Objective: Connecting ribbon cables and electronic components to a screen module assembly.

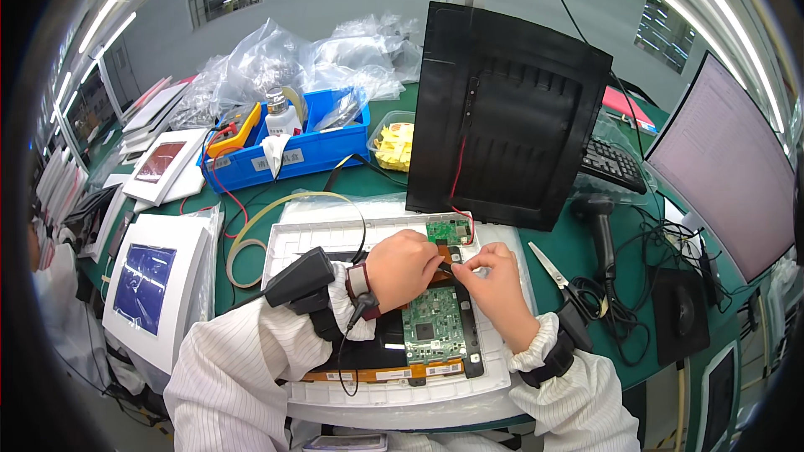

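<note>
A white plastic housing [293,238] lies face down before me, with a large green circuit board [435,326] and a smaller green board [450,231] in it. Between the two boards, my left hand [402,270] and my right hand [500,291] meet, both in a pinch. A small dark piece shows at their fingertips, too small to name, over an orange-brown flat cable [460,253]. Behind the housing a black back panel [511,117] stands upright. From it a red wire [459,167] runs down to the small board.
To the right are scissors [548,266], a barcode scanner [596,234], tangled cables, a keyboard [613,165] and a monitor [729,167]. A blue bin [310,155] with a bottle and a yellow multimeter [237,130] stands back left. A tape roll [245,264] and white-framed screens [155,285] lie left.
</note>
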A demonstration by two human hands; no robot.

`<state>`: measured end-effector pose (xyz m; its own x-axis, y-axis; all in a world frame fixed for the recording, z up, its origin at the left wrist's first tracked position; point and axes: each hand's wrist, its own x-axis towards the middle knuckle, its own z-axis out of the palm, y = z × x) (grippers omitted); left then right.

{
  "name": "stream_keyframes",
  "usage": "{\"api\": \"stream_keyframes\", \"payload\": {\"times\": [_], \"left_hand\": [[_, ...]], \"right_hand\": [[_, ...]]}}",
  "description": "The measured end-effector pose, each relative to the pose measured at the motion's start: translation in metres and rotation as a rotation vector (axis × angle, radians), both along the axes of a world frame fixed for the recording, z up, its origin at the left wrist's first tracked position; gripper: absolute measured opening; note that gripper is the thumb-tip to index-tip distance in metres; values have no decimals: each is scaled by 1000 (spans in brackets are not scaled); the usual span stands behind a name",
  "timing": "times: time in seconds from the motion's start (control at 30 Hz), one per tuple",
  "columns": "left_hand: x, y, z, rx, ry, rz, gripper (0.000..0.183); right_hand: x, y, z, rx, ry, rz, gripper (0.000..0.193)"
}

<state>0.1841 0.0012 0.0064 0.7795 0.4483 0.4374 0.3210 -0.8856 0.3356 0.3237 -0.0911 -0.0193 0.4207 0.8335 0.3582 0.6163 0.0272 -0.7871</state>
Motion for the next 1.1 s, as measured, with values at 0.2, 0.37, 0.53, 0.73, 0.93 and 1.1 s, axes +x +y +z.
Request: {"api": "stream_keyframes", "payload": {"times": [0.2, 0.37, 0.53, 0.73, 0.93, 1.1], "left_hand": [[0, 1, -4, -36, 16, -45, 10], [1, 6, -5, -39, 85, -95, 10], [4, 9, -10, -27, 125, -119, 10], [9, 9, -11, 21, 135, -160, 10], [9, 7, -9, 115, 203, -114, 10], [8, 7, -11, 247, 204, -36, 10]], "right_hand": [[-2, 1, 0, -15, -80, -14, 14], [-1, 1, -1, -24, -102, -12, 14], [-3, 1, -1, -52, -167, -11, 13], [-5, 1, -2, -86, -274, -25, 10], [-10, 0, 4, -129, -364, -23, 9], [-8, -1, 5, -178, -422, -29, 12]]}}
